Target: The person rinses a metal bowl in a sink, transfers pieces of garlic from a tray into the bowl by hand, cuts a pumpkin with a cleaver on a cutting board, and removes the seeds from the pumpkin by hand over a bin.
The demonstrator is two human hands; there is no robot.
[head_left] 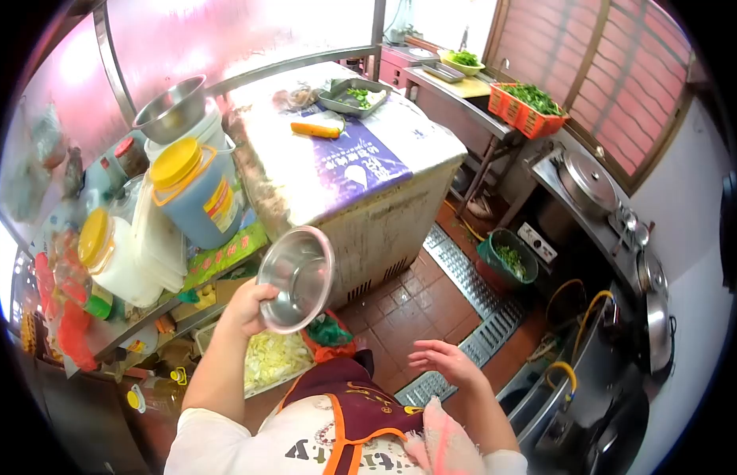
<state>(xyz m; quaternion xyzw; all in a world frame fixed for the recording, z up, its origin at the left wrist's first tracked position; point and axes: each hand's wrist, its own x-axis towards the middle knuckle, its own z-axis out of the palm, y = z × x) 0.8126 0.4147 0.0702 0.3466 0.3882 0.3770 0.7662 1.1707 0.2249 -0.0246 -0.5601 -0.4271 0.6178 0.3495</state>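
My left hand [250, 307] grips the rim of a shiny metal bowl [299, 277], thumb over the edge. The bowl is tilted, and nothing shows inside it. Held out over the tiled floor, my right hand [448, 362] has its fingers stretched and touches nothing. Below the bowl, a white tray of chopped pale cabbage [275, 358] sits low beside a red bag with a green one [329, 332]. A white chest freezer [360, 229] stands in front of me, with a carrot [316, 130] and a grey tray of cut greens [345, 99] on top.
A shelf at left carries a yellow-lidded blue bucket [198, 198], a white jar [115, 261] and a large steel bowl [172, 111]. To the right are a lidded pot [588, 180], a green bin [507, 260] and sinks [535, 404]. An orange basket of greens [528, 109] sits by the window.
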